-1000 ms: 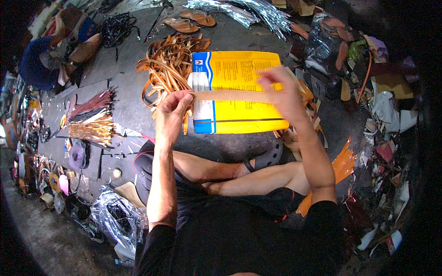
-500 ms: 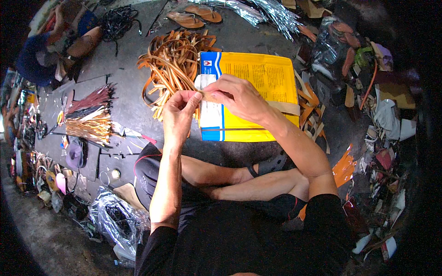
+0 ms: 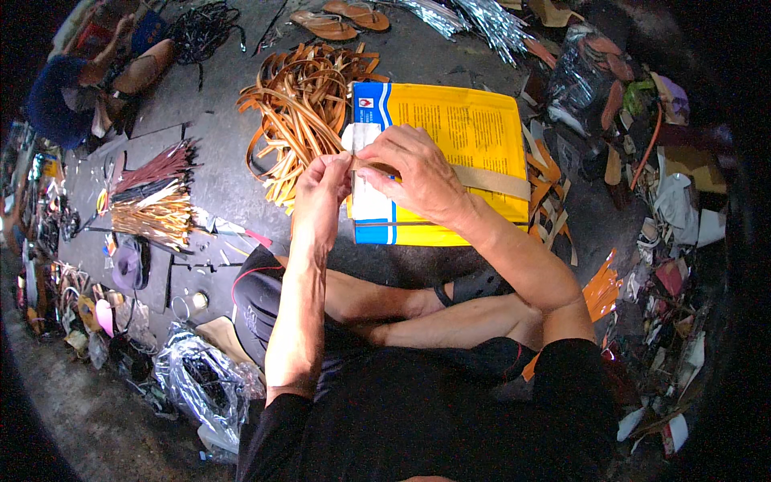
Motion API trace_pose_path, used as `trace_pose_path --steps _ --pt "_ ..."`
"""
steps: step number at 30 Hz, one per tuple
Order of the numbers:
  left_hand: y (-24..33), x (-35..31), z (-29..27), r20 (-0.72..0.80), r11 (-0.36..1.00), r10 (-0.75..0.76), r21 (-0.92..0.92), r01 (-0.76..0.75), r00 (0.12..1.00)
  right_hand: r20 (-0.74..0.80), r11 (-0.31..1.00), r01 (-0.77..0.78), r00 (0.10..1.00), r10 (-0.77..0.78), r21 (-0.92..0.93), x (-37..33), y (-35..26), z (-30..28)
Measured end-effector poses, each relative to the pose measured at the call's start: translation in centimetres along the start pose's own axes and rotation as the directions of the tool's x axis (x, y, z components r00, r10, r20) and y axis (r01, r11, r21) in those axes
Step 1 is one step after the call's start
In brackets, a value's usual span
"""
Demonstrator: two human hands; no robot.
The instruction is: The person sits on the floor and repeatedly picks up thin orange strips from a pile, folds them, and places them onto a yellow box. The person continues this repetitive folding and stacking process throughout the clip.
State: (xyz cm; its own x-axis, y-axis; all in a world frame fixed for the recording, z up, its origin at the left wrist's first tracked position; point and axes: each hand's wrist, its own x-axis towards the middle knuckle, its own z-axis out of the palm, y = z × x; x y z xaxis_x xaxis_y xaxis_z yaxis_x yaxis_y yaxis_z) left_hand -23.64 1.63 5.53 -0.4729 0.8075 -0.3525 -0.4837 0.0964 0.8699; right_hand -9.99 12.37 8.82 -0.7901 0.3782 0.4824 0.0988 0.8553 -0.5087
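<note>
My left hand (image 3: pixel 321 193) pinches the end of a tan strip (image 3: pixel 494 182) between thumb and fingers. Close against it, my right hand (image 3: pixel 418 173) bends over the same strip with thumb and fingertips nearly together, gripping it. The strip runs rightward under my right hand across a yellow and blue flat pack (image 3: pixel 450 120), past its right edge. A whitish patch shows on the pack's blue end beneath my fingers. Beyond my left hand lies a tangled heap of orange-brown strips (image 3: pixel 309 100). What exactly lies between my fingertips is too small to make out.
More strips (image 3: pixel 546 185) stick out at the pack's right. On the left lie bundled brown and tan strips (image 3: pixel 152 201) and a purple roll (image 3: pixel 128 265). Sandals (image 3: pixel 325 26) and silvery strips (image 3: pixel 490 32) are at the back. Another person (image 3: pixel 60 100) sits far left. Scraps pile up right.
My right thumb and fingers have come apart a little, and my left hand has turned slightly. Both hands stay at the strip's left end.
</note>
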Motion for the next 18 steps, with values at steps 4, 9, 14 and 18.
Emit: trace_pose_path --steps 4,9,14,18 --pt "-0.5 -1.0 -0.3 -0.007 0.982 0.167 0.086 -0.166 0.986 0.012 0.999 -0.026 1.0 0.027 -0.044 0.3 -0.4 -0.2" --pt "-0.9 -0.6 0.7 -0.081 0.969 0.197 0.168 -0.182 0.977 0.009 0.999 -0.003 1.0 0.003 0.052 0.4 0.3 0.2" --pt "-1.8 -0.1 0.1 -0.06 0.993 0.038 -0.11 -0.045 0.997 -0.01 0.997 0.034 0.999 -0.034 0.074 0.2 0.5 0.5" --pt "-2.1 0.0 0.4 -0.085 0.975 -0.001 -0.223 -0.018 0.996 -0.02 0.996 0.055 0.998 -0.054 0.077 0.3 0.6 0.6"
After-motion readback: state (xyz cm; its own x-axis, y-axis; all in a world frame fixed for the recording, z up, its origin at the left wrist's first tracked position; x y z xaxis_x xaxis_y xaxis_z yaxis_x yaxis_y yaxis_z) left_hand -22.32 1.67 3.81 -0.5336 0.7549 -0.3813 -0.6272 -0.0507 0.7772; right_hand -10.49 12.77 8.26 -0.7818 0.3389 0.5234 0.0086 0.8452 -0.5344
